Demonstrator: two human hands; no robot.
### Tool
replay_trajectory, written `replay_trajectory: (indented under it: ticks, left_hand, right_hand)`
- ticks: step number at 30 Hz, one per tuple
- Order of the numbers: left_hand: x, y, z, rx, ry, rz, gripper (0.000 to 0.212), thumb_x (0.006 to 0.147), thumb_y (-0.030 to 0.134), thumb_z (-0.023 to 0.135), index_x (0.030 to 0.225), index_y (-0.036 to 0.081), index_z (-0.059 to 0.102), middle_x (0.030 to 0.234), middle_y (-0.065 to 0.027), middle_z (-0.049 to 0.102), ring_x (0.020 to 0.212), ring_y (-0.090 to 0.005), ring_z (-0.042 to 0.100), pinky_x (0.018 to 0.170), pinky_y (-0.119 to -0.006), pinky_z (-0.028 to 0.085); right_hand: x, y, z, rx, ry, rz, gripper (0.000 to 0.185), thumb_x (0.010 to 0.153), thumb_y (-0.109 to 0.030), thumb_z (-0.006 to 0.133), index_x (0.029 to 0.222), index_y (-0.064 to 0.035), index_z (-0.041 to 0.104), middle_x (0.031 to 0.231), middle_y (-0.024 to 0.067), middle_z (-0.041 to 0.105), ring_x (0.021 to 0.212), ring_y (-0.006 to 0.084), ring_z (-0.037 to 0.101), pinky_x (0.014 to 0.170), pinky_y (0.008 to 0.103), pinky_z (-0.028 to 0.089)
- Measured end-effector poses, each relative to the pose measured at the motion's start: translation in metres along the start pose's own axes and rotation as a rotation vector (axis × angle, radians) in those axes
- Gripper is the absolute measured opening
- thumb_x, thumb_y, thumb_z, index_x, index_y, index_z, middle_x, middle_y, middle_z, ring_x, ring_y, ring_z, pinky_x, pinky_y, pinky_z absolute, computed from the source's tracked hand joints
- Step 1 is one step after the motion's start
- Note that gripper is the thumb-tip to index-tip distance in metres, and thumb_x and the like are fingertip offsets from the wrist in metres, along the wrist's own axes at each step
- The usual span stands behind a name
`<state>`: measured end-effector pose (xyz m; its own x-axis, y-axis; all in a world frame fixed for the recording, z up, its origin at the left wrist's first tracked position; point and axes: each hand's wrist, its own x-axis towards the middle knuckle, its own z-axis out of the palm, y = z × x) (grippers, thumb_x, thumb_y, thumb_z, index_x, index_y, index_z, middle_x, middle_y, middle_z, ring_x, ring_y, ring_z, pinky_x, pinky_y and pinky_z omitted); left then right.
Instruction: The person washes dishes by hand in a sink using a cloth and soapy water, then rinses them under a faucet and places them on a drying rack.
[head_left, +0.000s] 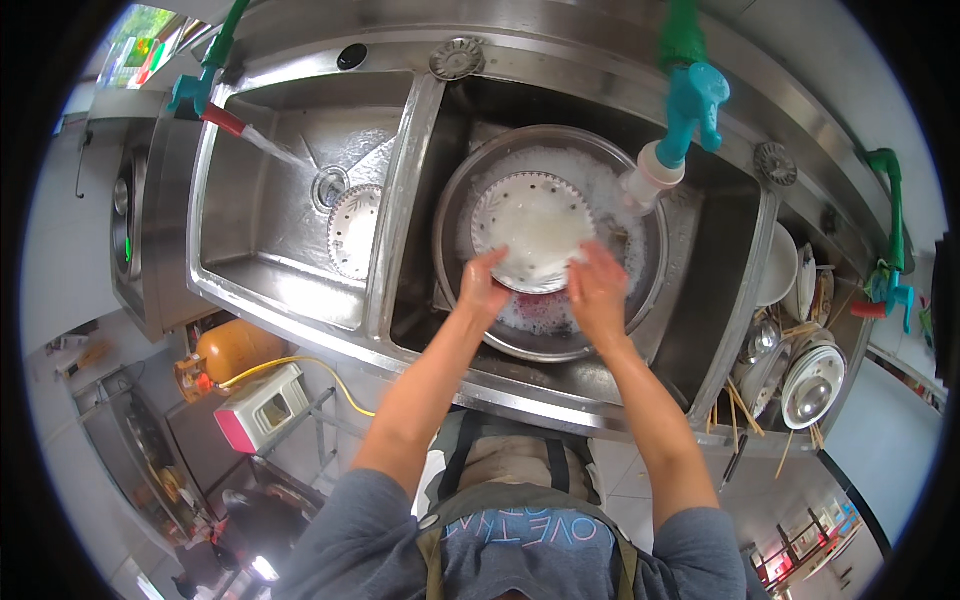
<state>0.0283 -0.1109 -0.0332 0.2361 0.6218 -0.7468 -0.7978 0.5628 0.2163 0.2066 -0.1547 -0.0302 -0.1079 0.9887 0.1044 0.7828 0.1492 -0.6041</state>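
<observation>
A white plate with a patterned rim (534, 225) is held over a round metal basin (551, 356) of soapy water. My left hand (484, 283) grips the plate's lower left edge. At its lower right edge is my right hand (598, 292), somewhat blurred, its fingers against the rim; whether it grips cannot be told. The basin stands in the middle compartment of a stainless steel sink (379, 255). A similar patterned plate (354, 238) lies in the left compartment beside the drain, partly hidden by the divider.
Water runs from a red-tipped tap (225, 120) into the left compartment. A teal tap (694, 105) with a white nozzle (651, 176) hangs over the basin. Stacked bowls (814, 390), chopsticks (744, 409) and other dishes fill the right compartment. An orange gas cylinder (240, 349) stands below left.
</observation>
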Motion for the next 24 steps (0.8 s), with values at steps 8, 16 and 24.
replay_trajectory:
  ticks: [8,16,24]
  left_hand:
    - [0.032,-0.039,0.019,0.452,0.042,-0.012,0.046,0.074,0.005,0.063,0.116,0.003,0.045,0.107,-0.0112,0.054,0.096,-0.0266,0.055,0.076,-0.04,0.049]
    - [0.031,0.04,0.052,1.029,-0.279,0.517,0.028,0.08,-0.005,0.046,0.103,0.0,0.06,0.108,-0.0105,0.057,0.097,-0.0161,0.054,0.083,-0.028,0.043]
    - [0.003,0.035,0.042,0.111,-0.036,0.058,0.036,0.085,0.017,0.053,0.113,-0.005,0.045,0.112,-0.0151,0.052,0.102,-0.0256,0.051,0.09,-0.042,0.04]
  right_hand:
    - [0.011,-0.011,-0.04,0.512,0.004,0.395,0.065,0.074,-0.002,0.048,0.134,-0.0071,0.023,0.117,0.0256,0.047,0.106,0.0388,0.049,0.088,0.0354,0.039]
    - [0.032,-0.019,-0.06,0.112,-0.044,0.106,0.071,0.063,0.012,0.052,0.128,-0.0084,0.033,0.123,0.0178,0.043,0.104,0.0398,0.048,0.083,0.0411,0.044]
    - [0.016,0.002,0.021,-0.018,0.153,-0.098,0.061,0.071,-0.012,0.063,0.126,-0.0047,0.036,0.124,0.0219,0.041,0.1,0.035,0.052,0.082,0.0376,0.045]
